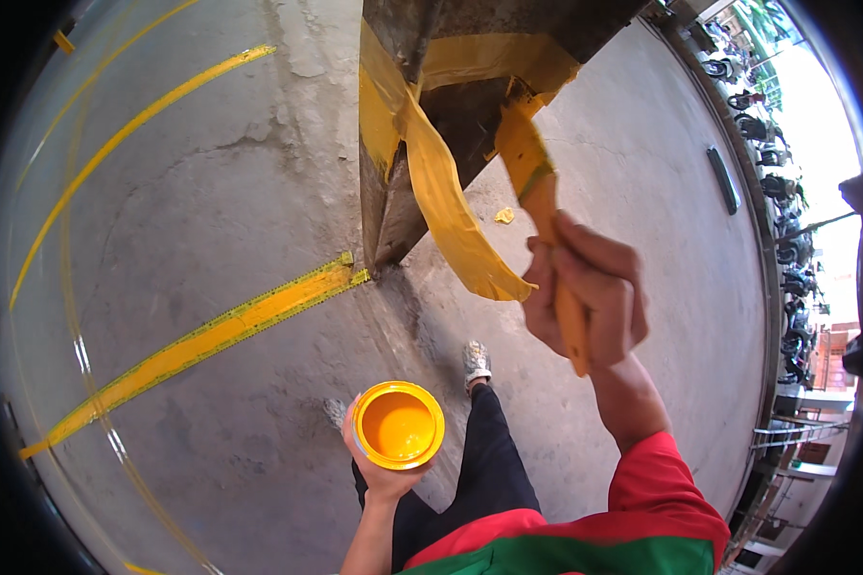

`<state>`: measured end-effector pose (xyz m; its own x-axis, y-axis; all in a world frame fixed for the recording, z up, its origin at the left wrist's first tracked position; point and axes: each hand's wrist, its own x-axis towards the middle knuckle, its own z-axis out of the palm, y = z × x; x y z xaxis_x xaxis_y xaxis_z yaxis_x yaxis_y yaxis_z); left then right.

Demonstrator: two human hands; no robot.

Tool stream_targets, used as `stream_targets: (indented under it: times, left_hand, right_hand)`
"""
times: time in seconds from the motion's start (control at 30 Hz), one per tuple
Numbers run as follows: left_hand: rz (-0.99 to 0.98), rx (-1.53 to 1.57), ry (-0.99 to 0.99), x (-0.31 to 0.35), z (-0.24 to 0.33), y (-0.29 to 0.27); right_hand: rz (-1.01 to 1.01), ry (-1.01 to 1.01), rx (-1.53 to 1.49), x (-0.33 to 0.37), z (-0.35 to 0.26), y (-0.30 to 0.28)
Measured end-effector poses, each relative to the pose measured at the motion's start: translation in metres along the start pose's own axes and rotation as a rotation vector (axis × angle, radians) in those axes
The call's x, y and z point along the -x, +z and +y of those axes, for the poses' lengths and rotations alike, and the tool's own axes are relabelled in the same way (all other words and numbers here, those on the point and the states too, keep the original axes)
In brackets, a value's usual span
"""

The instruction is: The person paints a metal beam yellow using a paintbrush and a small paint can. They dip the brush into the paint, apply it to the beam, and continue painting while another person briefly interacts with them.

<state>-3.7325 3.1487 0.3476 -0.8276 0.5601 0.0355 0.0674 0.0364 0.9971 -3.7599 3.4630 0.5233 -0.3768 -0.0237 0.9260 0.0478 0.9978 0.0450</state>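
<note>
My right hand (590, 292) grips the wooden handle of a paintbrush (537, 192) whose bristles, loaded with yellow paint, press against a dark steel column (451, 105). The column carries a wide yellow painted band, and a loose strip of yellow tape (451, 206) hangs off it. My left hand (379, 470) holds a round can of yellow paint (398, 425) from below, low and left of the brush. My shoes and dark trousers show under the can.
A grey concrete floor (211, 211) bears yellow painted lines (221, 331) running left from the column's foot. A small yellow scrap (504, 217) lies on the floor right of the column. Parked motorbikes (767, 125) line the far right edge outdoors.
</note>
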Motion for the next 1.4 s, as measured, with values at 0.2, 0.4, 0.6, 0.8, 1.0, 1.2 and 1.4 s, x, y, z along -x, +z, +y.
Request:
stream_targets:
  times: [0.2, 0.4, 0.6, 0.8, 1.0, 1.2, 1.4]
  left_hand:
    - [-0.003, 0.005, -0.023, -0.001, 0.008, 0.0]
    - [-0.013, -0.015, -0.01, 0.001, 0.005, 0.0]
    - [-0.024, -0.061, -0.001, 0.003, 0.002, -0.003]
    - [-0.018, -0.029, 0.007, 0.0, 0.001, -0.003]
    - [-0.03, -0.063, 0.02, 0.0, 0.005, -0.005]
    - [-0.016, 0.066, -0.006, 0.001, 0.004, -0.004]
    - [-0.005, 0.007, -0.001, 0.003, 0.009, -0.006]
  right_hand:
    - [-0.123, -0.06, 0.056, 0.016, 0.021, 0.01]
    - [0.013, -0.035, 0.06, 0.015, 0.004, 0.008]
    - [-0.033, -0.064, 0.097, 0.006, 0.012, 0.024]
    - [0.04, -0.059, 0.078, 0.001, -0.005, 0.019]
    - [-0.046, -0.018, 0.083, -0.006, 0.006, 0.031]
    - [-0.011, -0.024, 0.065, -0.009, -0.005, 0.015]
    - [-0.084, 0.042, 0.122, -0.011, 0.013, 0.018]
